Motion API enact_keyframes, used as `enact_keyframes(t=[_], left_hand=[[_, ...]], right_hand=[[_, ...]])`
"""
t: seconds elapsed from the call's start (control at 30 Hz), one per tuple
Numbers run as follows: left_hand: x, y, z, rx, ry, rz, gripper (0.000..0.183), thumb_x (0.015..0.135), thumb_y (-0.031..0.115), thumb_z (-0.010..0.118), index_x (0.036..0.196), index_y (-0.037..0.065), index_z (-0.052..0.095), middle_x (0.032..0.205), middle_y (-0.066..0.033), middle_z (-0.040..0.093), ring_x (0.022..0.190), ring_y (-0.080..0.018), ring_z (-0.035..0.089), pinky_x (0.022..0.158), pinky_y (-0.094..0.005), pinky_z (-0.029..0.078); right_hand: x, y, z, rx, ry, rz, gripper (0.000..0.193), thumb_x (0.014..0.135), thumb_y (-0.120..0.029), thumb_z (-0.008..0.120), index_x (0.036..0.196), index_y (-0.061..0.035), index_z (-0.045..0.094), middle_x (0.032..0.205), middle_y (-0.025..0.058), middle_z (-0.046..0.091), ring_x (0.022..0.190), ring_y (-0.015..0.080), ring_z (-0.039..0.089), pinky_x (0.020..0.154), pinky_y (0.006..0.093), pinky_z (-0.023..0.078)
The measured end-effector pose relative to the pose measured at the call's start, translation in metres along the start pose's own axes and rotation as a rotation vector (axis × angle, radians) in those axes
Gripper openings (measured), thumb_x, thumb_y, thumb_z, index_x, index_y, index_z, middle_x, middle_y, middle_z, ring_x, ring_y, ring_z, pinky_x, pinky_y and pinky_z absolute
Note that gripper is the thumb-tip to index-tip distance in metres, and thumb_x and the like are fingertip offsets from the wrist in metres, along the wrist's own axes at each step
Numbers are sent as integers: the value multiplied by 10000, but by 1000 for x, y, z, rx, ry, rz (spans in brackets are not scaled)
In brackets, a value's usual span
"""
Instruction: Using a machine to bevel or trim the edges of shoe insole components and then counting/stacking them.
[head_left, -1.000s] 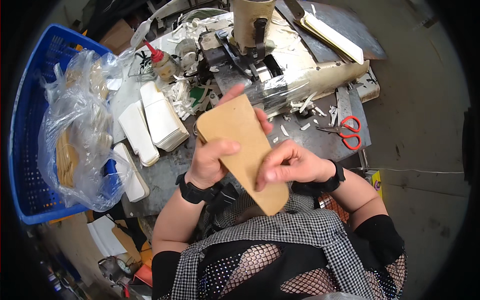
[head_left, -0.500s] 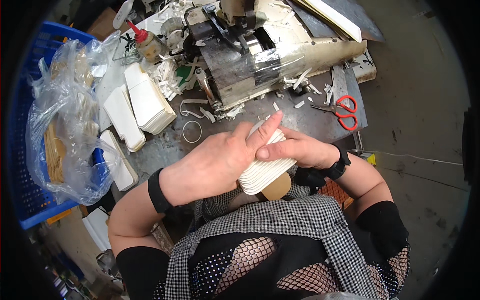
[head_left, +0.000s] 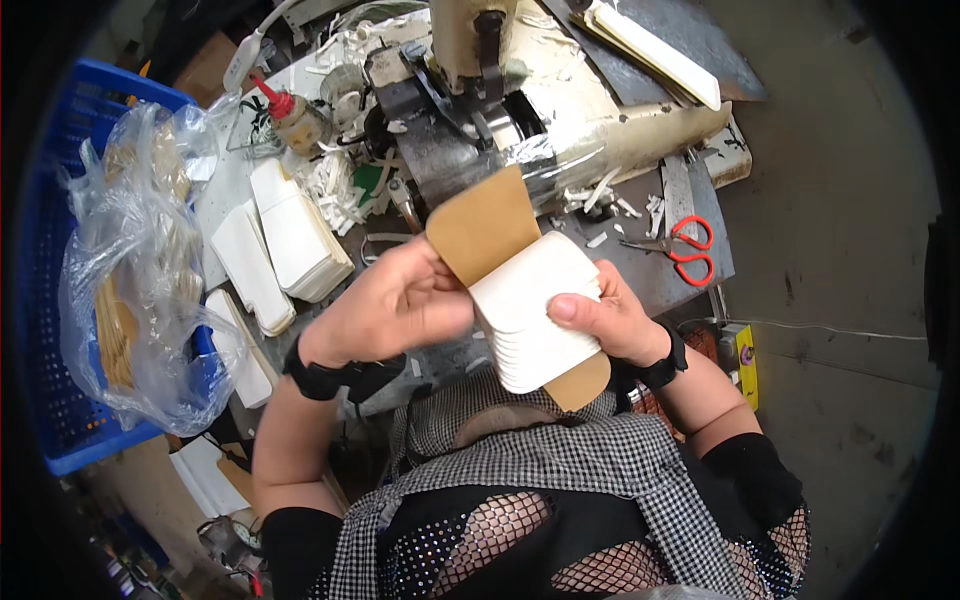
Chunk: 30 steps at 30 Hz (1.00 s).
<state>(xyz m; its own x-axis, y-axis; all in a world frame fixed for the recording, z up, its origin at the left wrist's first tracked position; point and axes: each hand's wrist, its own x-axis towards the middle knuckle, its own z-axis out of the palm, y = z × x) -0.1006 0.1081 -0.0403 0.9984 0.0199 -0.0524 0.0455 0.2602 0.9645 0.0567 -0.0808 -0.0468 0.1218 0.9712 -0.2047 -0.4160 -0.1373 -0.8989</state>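
Close to my chest I hold a fanned stack of flat white rounded pieces [head_left: 535, 315] backed by tan brown pieces [head_left: 485, 225]. My left hand [head_left: 395, 310] grips the stack's left side and lifts a tan piece up and away from the white ones. On the right, my right hand [head_left: 605, 320] clasps the stack, its thumb lying on the top white piece. A second tan piece shows under the stack's lower end. Both wrists wear black bands.
A sewing machine [head_left: 480, 60] stands on the cluttered grey table [head_left: 655, 280] ahead. Red-handled scissors [head_left: 685, 250] lie to the right. Stacks of white pieces [head_left: 295, 240] lie at the left, beside a blue crate [head_left: 60, 300] with a clear plastic bag [head_left: 130, 280] and a red-capped bottle [head_left: 290, 115].
One second ago I held a single tan piece. Half a second ago both hands closed over a white stack. Now the stack is fanned and my left hand lifts a tan piece.
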Motion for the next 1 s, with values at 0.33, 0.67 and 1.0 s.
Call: enact_keyframes(t=[0.33, 0.67, 1.0], left_hand=[[13, -23, -11, 35, 541, -117, 288, 985, 186, 432, 900, -53, 569, 725, -123, 648, 576, -173, 648, 518, -249, 510], [35, -11, 6, 396, 595, 235, 213, 906, 179, 584, 964, -21, 625, 845, -102, 667, 703, -164, 659, 638, -253, 536], [6, -68, -3, 930, 587, 399, 276, 983, 158, 433, 1149, -29, 549, 923, -133, 580, 833, -221, 535, 773, -293, 421]], right_hand=[[26, 7, -6, 232, 98, 24, 391, 901, -290, 595, 1084, 55, 623, 982, 120, 683, 859, 146, 660, 767, 255, 519], [5, -43, -40, -96, 219, -31, 344, 858, -244, 629, 1032, 53, 639, 906, 108, 693, 802, 141, 666, 720, 254, 526], [14, -11, -16, -82, -23, 62, 310, 873, -273, 655, 963, 22, 684, 878, 72, 696, 806, 86, 629, 711, 237, 502]])
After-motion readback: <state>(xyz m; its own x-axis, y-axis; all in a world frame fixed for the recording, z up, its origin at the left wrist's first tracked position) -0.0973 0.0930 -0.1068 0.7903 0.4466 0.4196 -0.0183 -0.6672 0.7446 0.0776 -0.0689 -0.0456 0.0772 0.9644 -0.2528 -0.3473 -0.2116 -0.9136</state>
